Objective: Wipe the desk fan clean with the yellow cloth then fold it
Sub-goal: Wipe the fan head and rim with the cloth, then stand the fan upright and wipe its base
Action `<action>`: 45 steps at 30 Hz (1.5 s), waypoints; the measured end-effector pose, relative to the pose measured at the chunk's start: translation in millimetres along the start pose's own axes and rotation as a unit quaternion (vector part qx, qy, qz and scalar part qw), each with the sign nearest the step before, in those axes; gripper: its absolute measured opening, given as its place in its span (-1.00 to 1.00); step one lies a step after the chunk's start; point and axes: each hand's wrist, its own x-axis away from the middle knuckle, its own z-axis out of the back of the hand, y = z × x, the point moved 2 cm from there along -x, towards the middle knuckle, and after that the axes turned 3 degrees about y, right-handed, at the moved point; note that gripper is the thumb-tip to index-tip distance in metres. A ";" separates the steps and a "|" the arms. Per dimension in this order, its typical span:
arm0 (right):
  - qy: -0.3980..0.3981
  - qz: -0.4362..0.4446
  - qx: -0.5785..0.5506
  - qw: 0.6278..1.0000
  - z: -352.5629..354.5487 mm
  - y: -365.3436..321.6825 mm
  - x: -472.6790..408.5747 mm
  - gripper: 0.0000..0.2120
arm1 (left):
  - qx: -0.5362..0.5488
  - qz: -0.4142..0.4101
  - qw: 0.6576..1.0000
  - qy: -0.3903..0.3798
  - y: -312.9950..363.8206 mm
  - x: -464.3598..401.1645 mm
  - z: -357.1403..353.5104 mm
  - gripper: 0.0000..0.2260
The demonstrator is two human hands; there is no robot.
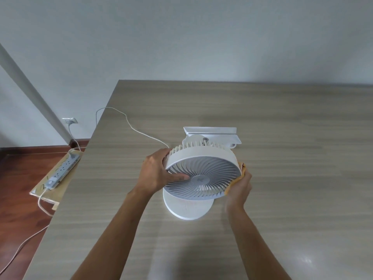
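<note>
A white desk fan (201,170) stands on its round base (188,209) in the middle of the wooden table (282,158), its head tilted up toward me. My left hand (155,172) grips the left rim of the fan head, thumb lying on the front grille. My right hand (239,188) presses the yellow cloth (242,168) against the lower right rim; only a small strip of cloth shows between the hand and the fan.
A white bracket-like piece (212,131) lies on the table just behind the fan. The fan's white cable (131,128) runs off the table's left edge. A power strip (62,170) rests on a low board on the floor at left.
</note>
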 end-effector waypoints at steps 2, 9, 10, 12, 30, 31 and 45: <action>-0.021 -0.048 -0.014 0.999 4.8 14.0 -5.4 -0.66 | 0.005 0.000 1.000 -0.001 -0.5 1.2 0.3 -0.30; -0.185 -0.232 -0.071 0.952 19.1 56.7 6.1 -0.72 | 0.042 0.028 0.999 -0.021 7.4 6.0 4.4 -0.25; -0.192 -0.246 -0.098 0.945 23.8 62.0 10.5 -0.70 | 0.046 0.032 0.998 -0.024 9.5 8.5 4.5 -0.24; -0.185 -0.268 -0.155 0.933 34.3 66.8 17.2 -0.65 | 0.048 0.042 0.998 -0.027 11.0 12.5 3.5 -0.18; -0.341 -0.254 -0.022 0.905 98.3 96.6 -11.4 -0.51 | 0.067 0.236 0.969 0.031 -66.9 147.9 -91.5 0.11; -0.345 -0.240 -0.004 0.907 97.1 99.1 -17.4 -0.54 | 0.059 0.219 0.972 0.052 -70.9 146.3 -95.9 0.05; -0.373 -0.049 -0.010 0.927 62.6 146.7 -47.2 -0.76 | -0.056 0.036 0.987 0.145 -129.3 145.2 -139.9 -0.19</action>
